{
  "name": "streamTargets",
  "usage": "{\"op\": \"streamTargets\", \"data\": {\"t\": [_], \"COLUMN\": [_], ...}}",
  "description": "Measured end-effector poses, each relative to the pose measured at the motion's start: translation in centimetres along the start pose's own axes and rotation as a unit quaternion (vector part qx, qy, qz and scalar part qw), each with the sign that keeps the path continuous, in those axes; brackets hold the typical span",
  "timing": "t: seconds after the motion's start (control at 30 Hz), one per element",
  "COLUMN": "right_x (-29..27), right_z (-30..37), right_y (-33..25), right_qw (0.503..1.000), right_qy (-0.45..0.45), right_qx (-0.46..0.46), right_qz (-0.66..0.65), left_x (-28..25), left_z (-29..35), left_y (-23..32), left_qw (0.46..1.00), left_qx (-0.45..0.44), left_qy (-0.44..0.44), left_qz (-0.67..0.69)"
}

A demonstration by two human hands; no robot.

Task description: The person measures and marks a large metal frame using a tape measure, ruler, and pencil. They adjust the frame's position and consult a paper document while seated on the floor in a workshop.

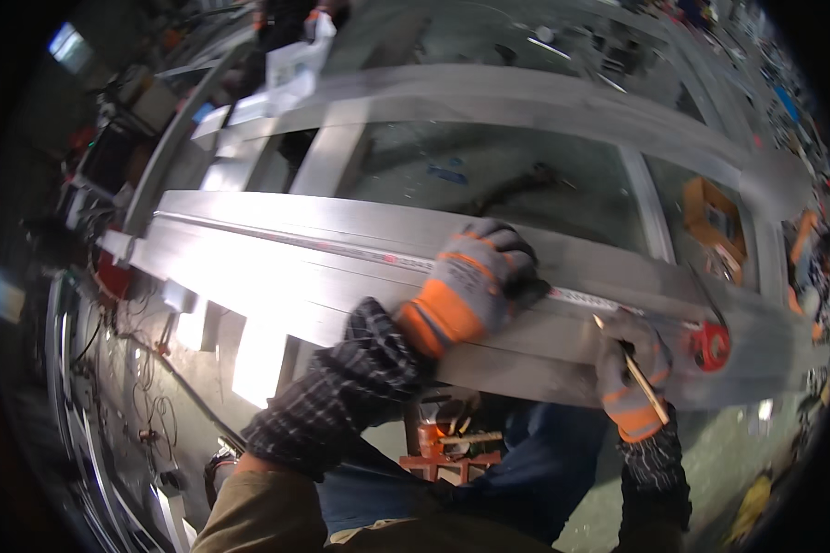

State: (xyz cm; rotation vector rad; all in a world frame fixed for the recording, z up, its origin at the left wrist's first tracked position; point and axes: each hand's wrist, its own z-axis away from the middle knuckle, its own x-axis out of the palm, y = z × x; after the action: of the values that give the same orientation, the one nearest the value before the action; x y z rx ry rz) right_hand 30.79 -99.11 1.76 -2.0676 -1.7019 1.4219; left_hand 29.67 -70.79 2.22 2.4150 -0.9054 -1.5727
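Observation:
A long tape measure blade (341, 249) is drawn out along silvery metal beams (277, 286) lying side by side in front of me. My left hand (475, 281), in a grey and orange glove, presses over the blade near the middle, its fingers curled and bunched together. Farther right, my right hand (632, 369), gloved alike, grips a pencil (646, 387) whose tip points up and to the left, close to the blade. Just right of that hand, the red tape measure case (710, 347) sits on the beams. The right fingertips are blurred.
A larger metal frame (489, 88) spans the area beyond the beams. At the right, a cardboard box (713, 219) stands within it. Another person (290, 23) is at the far left beside a white bag (295, 69). Cables (152, 387) lie on the left floor; a reddish stool (452, 461) is below me.

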Motion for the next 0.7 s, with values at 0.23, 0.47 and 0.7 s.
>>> {"op": "streamTargets", "data": {"t": [0.23,0.47,0.7], "right_x": [0.5,0.2,0.2], "right_z": [0.2,0.4,0.9], "right_y": [-0.7,-0.6,0.8], "right_qw": [0.999,0.999,1.000], "right_qy": [-0.020,-0.010,-0.008], "right_qx": [0.041,0.050,0.030], "right_qz": [0.006,-0.012,-0.003], "left_x": [1.0,-0.1,-0.1], "left_z": [0.3,-0.6,-1.0], "left_y": [0.4,0.9,0.7], "left_qw": [0.990,0.987,0.978], "left_qx": [-0.096,-0.099,-0.110], "left_qy": [-0.081,-0.121,-0.173], "left_qz": [-0.061,-0.027,-0.023]}}
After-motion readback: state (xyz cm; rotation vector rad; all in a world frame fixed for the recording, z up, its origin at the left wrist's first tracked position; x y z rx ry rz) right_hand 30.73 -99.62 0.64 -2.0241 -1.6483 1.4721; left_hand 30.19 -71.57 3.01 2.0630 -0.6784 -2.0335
